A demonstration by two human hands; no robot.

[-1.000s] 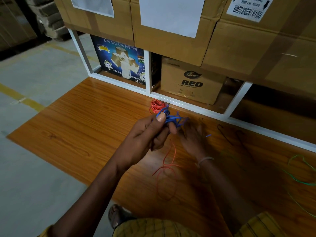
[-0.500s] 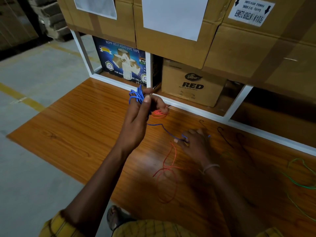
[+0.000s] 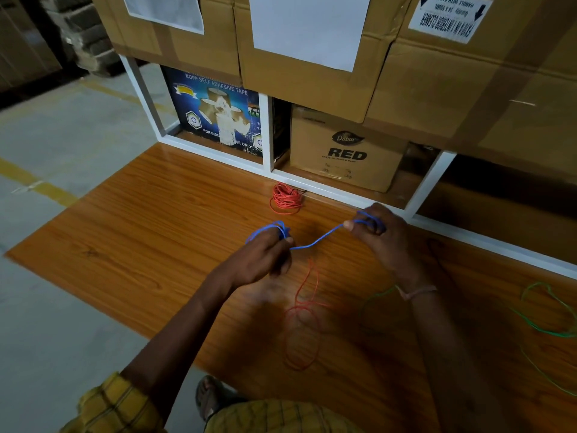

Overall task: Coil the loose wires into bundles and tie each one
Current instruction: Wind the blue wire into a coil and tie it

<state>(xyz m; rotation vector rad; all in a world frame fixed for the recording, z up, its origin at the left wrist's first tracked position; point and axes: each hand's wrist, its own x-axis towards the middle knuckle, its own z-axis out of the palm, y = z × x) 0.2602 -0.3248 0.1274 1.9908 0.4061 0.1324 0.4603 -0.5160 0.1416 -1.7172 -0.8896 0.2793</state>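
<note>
left hand (image 3: 265,254) grips loops of thin blue wire (image 3: 318,240) | right hand (image 3: 379,232) pinches its other end | wire spans both above wooden board (image 3: 140,239) | coiled orange wire bundle (image 3: 285,198) lies behind

blue wire (image 3: 318,240): part-coiled, held | red bundle (image 3: 285,198): on board | red wire (image 3: 304,320), green wire (image 3: 549,310): loose

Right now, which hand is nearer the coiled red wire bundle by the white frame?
Left, narrowly. The left hand sits just below the coiled red wire bundle, slightly leftward; the right hand is farther off to its right.
</note>
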